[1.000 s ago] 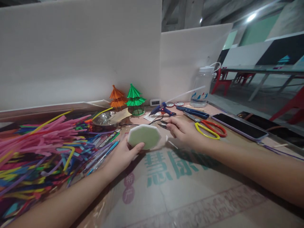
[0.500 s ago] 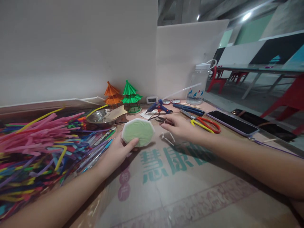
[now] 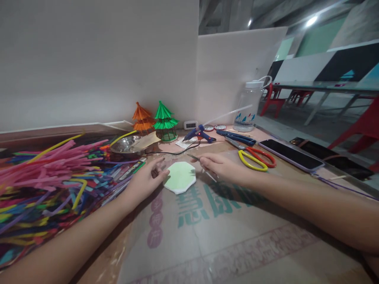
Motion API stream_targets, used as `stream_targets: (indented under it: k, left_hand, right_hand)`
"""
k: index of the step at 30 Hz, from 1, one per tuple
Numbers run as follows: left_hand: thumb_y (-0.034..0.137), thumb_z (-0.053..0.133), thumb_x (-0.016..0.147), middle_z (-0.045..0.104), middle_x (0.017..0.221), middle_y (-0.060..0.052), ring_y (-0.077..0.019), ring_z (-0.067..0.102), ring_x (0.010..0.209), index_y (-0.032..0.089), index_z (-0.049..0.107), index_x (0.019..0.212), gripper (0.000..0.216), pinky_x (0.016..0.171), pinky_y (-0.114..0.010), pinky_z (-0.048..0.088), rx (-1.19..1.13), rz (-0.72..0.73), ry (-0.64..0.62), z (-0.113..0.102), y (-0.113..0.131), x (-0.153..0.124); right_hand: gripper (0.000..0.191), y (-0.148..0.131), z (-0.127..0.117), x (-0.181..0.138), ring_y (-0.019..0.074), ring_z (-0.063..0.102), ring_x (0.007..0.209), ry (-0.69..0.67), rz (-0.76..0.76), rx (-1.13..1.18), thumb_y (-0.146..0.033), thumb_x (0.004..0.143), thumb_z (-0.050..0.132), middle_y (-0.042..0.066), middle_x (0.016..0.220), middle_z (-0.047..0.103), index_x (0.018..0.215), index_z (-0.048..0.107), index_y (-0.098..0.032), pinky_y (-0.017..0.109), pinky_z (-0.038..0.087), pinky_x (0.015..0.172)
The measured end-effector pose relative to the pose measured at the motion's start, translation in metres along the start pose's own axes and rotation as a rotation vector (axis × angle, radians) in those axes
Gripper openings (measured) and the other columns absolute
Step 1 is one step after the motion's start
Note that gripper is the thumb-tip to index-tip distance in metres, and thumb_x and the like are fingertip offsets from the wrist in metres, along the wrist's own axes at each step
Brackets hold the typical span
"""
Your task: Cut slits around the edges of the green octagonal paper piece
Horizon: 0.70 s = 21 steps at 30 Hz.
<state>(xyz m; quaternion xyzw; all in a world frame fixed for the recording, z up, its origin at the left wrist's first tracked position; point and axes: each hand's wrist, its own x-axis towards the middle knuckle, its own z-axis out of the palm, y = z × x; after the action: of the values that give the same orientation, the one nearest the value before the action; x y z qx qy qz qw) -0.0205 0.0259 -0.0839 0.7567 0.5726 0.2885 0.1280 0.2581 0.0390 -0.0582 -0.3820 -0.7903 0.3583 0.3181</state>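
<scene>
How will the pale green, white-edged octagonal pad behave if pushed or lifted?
The octagonal pad would probably slide rather than tip: it lies flat on a broad face. Its thin edge suggests low weight. Its straight sides hint at some stiffness, though the material is unclear.

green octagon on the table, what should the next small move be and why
Probably steady the green octagon with the left hand: it lies flat, that hand is open with its thumb by the left edge, and the right hand holds a pointed metal tool near its far right side, so it might slide if worked on unsupported.
</scene>
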Motion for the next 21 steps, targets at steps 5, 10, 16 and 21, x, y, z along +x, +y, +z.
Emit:
stream_targets:
  k: [5,10,16,21]
  left_hand:
    - [0.063,0.067,0.078,0.064,0.130,-0.017,-0.0367,0.058,0.120,0.018,0.052,0.141,0.079,0.103,-0.051,0.044,0.083,0.129,-0.014,0.007,0.006,-0.004]
    - [0.057,0.074,0.076,0.052,0.147,-0.014,-0.0361,0.048,0.135,0.028,0.035,0.152,0.090,0.112,-0.053,0.037,0.010,0.221,-0.081,0.013,0.008,-0.014]
    - [0.043,0.073,0.083,0.044,0.149,-0.012,-0.0268,0.048,0.136,0.031,0.023,0.157,0.090,0.114,-0.045,0.040,-0.279,0.212,0.146,0.018,0.015,-0.025]
    - [0.050,0.064,0.088,0.071,0.114,-0.010,-0.0267,0.068,0.102,0.019,0.062,0.125,0.049,0.086,-0.036,0.057,-0.444,0.043,0.051,0.012,0.022,-0.033]
  right_hand:
    - [0.031,0.007,0.008,0.003,0.0160,0.052,0.068,0.111,0.018,-0.066,-0.038,0.100,0.045,0.001,0.074,0.056,0.106,0.066,-0.017,0.029,0.040,0.062]
    - [0.043,0.011,0.019,0.003,0.0146,0.049,0.066,0.109,0.055,-0.106,-0.038,0.089,0.063,-0.002,0.074,0.053,0.124,0.058,-0.013,0.027,0.037,0.060]
    - [0.025,0.005,0.020,0.000,0.0130,0.044,0.058,0.076,0.077,0.075,-0.042,0.084,0.061,-0.004,0.064,0.049,0.086,0.064,-0.018,0.026,0.032,0.055]
    - [0.016,-0.012,0.018,-0.005,0.0133,0.046,0.062,0.153,-0.039,0.076,-0.035,0.083,0.060,-0.002,0.068,0.054,0.077,0.061,-0.020,0.026,0.035,0.057]
